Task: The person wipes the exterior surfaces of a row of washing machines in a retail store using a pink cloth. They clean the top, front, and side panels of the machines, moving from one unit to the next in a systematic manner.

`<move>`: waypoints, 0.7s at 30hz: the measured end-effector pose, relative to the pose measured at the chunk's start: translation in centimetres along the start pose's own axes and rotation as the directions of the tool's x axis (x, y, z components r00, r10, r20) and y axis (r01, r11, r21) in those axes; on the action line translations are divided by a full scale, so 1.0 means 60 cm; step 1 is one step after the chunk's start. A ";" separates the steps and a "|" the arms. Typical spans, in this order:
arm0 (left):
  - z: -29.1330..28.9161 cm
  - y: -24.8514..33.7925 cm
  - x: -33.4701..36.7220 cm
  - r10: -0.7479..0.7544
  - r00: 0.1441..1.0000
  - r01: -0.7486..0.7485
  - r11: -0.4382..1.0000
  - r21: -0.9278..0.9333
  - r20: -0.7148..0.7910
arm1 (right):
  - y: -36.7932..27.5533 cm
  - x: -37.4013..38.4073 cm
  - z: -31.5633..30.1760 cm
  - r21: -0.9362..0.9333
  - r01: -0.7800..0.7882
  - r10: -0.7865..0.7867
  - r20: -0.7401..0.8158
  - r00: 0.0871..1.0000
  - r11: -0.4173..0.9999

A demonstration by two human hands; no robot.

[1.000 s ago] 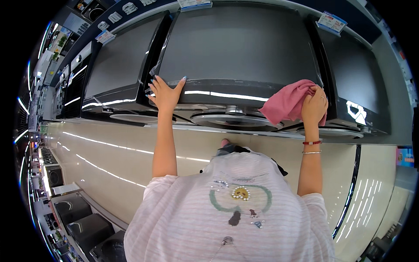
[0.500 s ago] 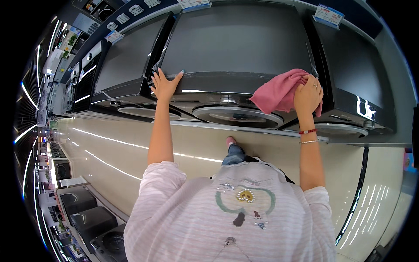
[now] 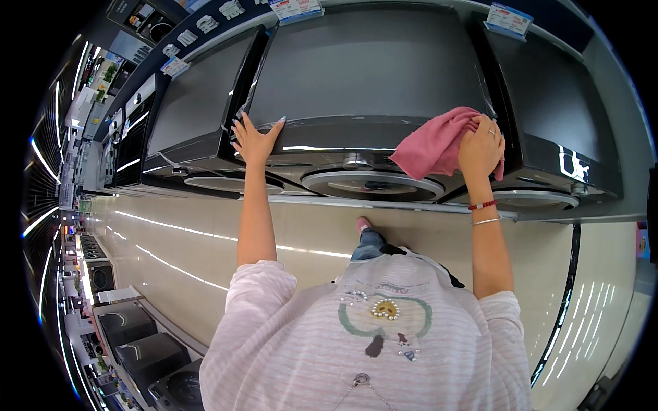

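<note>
In front of me stands a dark grey front-loading washing machine [image 3: 370,65] with a round door [image 3: 373,185] below its front edge. My left hand [image 3: 255,142] rests with spread fingers on the machine's front left corner, holding nothing. At the front right corner my right hand [image 3: 482,147] grips a pink cloth [image 3: 433,142], which hangs bunched over the machine's front edge to the left of the fingers. Part of the cloth is hidden under that hand.
Similar dark machines stand close on the left [image 3: 202,96] and right [image 3: 555,103], with narrow gaps between. Price cards [image 3: 508,22] stand behind them. A shiny beige floor [image 3: 308,229] runs below; more appliances [image 3: 151,356] stand at lower left.
My left hand has shifted very slightly left and down in the picture. The right hand and the pink cloth have hardly moved; the view itself has shifted a little.
</note>
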State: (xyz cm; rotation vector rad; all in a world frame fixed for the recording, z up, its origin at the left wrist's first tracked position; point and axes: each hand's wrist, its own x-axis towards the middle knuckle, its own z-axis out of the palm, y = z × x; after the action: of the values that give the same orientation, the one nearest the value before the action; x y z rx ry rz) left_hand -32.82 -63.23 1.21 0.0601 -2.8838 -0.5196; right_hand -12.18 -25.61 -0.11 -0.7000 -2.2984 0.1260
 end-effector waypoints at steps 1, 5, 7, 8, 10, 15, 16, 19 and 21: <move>0.000 -0.002 0.000 -0.003 1.000 0.003 1.000 0.000 -0.001 | -0.002 0.000 0.000 0.007 -0.010 0.010 0.007 1.000 1.000; 0.000 0.004 -0.002 0.014 1.000 -0.014 1.000 -0.014 0.003 | -0.002 -0.001 0.001 -0.043 -0.037 0.037 0.000 0.999 0.998; -0.003 0.007 -0.004 0.012 1.000 -0.012 1.000 -0.017 0.019 | -0.003 -0.001 0.003 -0.039 -0.040 0.040 0.000 0.999 0.998; -0.003 0.006 -0.005 0.020 1.000 -0.020 1.000 -0.020 0.013 | -0.004 -0.001 0.003 -0.037 -0.036 0.036 -0.004 0.999 0.999; -0.003 0.002 -0.005 0.034 0.999 -0.033 0.999 -0.027 0.003 | -0.004 -0.004 0.003 -0.035 -0.023 0.023 -0.010 1.000 0.999; -0.013 0.006 -0.015 0.095 0.994 -0.090 0.993 0.080 -0.063 | -0.001 -0.005 0.011 -0.025 0.033 -0.034 -0.067 0.997 0.999; -0.010 0.004 -0.017 0.149 0.979 -0.126 0.979 0.158 -0.141 | -0.003 -0.004 0.012 0.003 0.035 -0.035 -0.068 0.997 0.999; -0.003 0.074 -0.105 0.496 0.810 -0.456 0.868 0.197 -0.312 | 0.019 -0.011 -0.001 -0.090 0.082 -0.091 -0.106 0.990 0.993; 0.005 0.110 -0.212 0.503 0.803 -0.536 0.844 -0.020 -0.319 | 0.015 -0.036 -0.025 -0.021 0.136 -0.137 -0.085 0.987 0.991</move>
State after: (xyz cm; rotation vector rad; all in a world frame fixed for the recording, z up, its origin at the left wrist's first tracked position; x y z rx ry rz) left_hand -20.46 -55.96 0.72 -0.6050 -2.4106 -0.5016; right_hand -9.50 -26.14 -0.61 -0.5431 -2.2580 0.0142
